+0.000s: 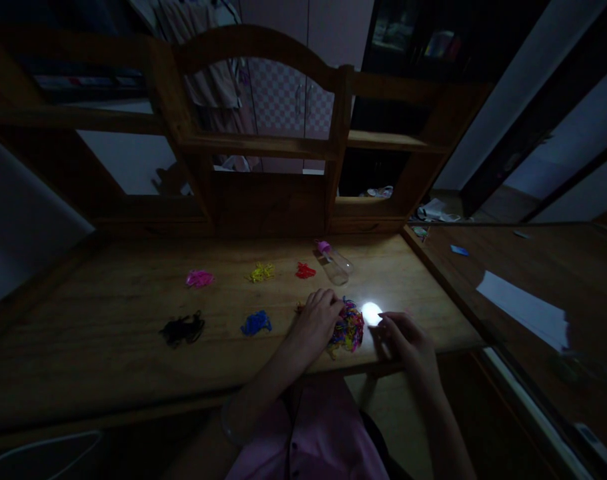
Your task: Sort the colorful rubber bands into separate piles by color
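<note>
A mixed heap of coloured elastic bands [350, 329] lies near the front edge of the wooden desk [108, 373]. My left hand [319, 319] rests on the heap's left side with its fingers curled into the bands. My right hand [406, 337] is just right of the heap, fingers bent and pinched beside a bright spot of light [371, 313]; what it holds, if anything, is too dark to see. Sorted small piles lie further left and back: pink [199, 279], yellow [261, 272], red [305, 271], blue [256, 323] and black [182, 329].
A clear plastic bottle with a pink cap [334, 262] lies on its side behind the heap. A wooden shelf unit [263, 143] rises at the back of the desk. To the right a darker surface holds a white sheet [523, 310].
</note>
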`<state>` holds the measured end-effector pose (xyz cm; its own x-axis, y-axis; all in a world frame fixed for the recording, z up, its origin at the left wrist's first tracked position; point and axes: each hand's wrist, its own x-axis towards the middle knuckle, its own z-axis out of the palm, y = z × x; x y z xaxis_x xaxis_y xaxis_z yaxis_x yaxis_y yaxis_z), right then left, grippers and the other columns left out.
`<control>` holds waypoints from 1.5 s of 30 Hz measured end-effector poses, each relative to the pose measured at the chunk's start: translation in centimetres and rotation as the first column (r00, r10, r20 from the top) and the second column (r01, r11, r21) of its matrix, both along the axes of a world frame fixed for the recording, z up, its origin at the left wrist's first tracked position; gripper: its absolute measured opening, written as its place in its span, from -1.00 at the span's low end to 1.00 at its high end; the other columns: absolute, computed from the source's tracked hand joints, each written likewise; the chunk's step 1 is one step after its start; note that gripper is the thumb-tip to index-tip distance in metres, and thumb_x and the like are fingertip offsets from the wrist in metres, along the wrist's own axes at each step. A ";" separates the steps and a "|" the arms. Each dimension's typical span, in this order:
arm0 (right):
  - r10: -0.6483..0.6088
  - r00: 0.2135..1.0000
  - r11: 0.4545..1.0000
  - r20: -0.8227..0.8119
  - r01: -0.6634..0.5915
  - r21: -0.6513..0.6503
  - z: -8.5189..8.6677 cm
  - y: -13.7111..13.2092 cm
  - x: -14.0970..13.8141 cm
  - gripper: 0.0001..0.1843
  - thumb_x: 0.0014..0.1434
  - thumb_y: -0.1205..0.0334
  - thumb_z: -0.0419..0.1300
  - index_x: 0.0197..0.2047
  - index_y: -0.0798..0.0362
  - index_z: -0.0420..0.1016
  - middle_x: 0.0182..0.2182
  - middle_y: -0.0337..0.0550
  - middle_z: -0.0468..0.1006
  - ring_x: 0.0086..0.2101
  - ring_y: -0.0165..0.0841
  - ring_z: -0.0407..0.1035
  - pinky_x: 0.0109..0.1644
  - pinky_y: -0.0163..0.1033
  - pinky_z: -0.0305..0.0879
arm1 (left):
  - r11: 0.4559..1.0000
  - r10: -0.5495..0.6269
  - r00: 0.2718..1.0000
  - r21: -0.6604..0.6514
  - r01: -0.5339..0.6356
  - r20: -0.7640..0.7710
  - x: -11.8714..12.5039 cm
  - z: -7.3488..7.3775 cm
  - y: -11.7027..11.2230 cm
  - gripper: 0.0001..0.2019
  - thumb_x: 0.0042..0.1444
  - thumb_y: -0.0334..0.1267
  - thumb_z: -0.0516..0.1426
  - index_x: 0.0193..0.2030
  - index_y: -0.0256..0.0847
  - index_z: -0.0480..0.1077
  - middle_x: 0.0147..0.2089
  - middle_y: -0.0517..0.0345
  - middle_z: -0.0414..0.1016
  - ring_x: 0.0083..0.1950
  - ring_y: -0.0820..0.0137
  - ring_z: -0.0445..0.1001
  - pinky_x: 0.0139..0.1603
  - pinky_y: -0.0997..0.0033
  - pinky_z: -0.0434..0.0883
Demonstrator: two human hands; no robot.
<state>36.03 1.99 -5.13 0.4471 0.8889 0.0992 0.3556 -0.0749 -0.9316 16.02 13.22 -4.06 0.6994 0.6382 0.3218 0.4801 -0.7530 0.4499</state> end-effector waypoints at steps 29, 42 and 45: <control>-0.021 1.000 0.999 0.017 0.020 0.044 -0.3 -0.2 0.0 -0.75 0.22 0.05 0.17 -0.18 0.02 0.54 -0.33 -0.18 0.53 -0.29 -0.32 0.43 -0.20 -0.28 0.29 | 0.291 0.496 0.640 -0.807 0.514 0.587 -1.2 1.7 1.3 -0.76 0.07 -0.16 0.26 -0.20 -0.30 0.49 -0.21 0.07 0.55 -0.22 0.48 0.48 -0.14 0.55 0.35; -0.026 0.999 0.999 0.020 0.026 0.028 -0.4 -0.3 0.1 -0.70 0.21 0.00 0.17 -0.16 0.04 0.53 -0.33 -0.13 0.54 -0.30 -0.26 0.44 -0.23 -0.24 0.32 | 0.477 0.484 0.704 -0.831 0.285 0.520 -1.1 1.9 0.8 -0.70 -0.07 -0.13 0.33 -0.20 -0.23 0.58 -0.15 0.01 0.62 -0.15 0.29 0.56 -0.12 0.37 0.44; -0.018 1.000 0.999 0.017 0.017 0.034 -0.4 -0.3 0.1 -0.71 0.21 0.00 0.17 -0.16 0.03 0.53 -0.33 -0.14 0.54 -0.31 -0.27 0.44 -0.24 -0.26 0.32 | 0.560 0.464 0.687 -0.786 0.261 0.559 -1.0 1.8 0.9 -0.74 -0.08 -0.16 0.34 -0.26 -0.25 0.58 -0.19 0.02 0.63 -0.14 0.28 0.56 -0.09 0.35 0.45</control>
